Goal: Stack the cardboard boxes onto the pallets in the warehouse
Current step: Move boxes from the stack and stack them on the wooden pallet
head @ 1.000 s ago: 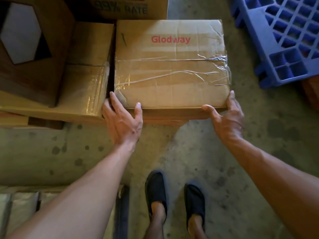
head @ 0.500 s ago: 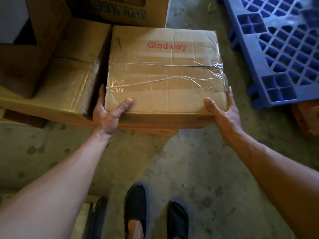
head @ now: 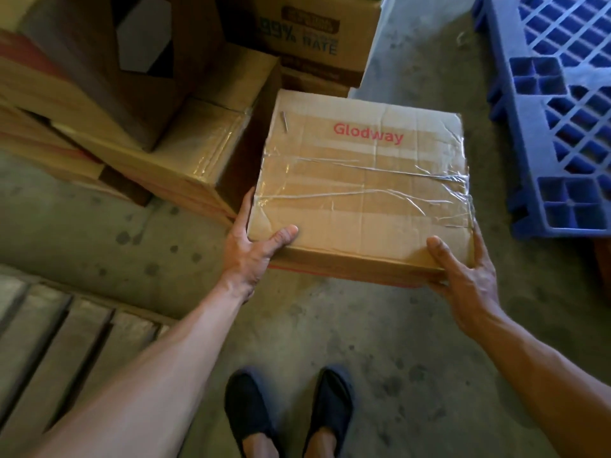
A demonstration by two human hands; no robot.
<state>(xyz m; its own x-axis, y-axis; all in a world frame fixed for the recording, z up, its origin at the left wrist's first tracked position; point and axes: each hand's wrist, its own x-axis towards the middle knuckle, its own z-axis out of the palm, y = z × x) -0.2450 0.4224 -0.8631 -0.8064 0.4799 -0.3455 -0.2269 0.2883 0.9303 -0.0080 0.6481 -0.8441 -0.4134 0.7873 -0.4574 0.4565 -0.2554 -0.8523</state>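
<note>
Looking down from head height. Nearest, two black slip-on shoes stand on a stained concrete floor. At the near left lie the grey slats of a wooden pallet. Two bare forearms reach forward from the lower corners.

The left hand grasps the near left corner of a Glodway box, with the thumb pressed on the lid and the fingers running along the left side. The right hand grasps the near right corner, thumb on top and fingers wrapped round the right side.

The box is a flat, creased cardboard carton. Wrinkled clear tape crosses its lid, and the name is printed in red near the far edge. It sits between the hands in the middle of the view, apparently held above the floor, just right of a stack of cartons. A reddish strip shows under its near edge; whether that belongs to this box cannot be told.

Left of it is a taped flat carton. A dark brown carton with a white hexagon panel appears to rest on that one. Farther off is a printed carton reading "99% RATE". At the far right lies a blue plastic pallet with an open grid top.

The step appears to be carrying the box to a pallet. To do it well, the person would likely keep the lid level and slide the fingers under the base rather than trust the creased sides. Turning with the feet, not the waist, and setting the box square into a pallet corner would also help.
</note>
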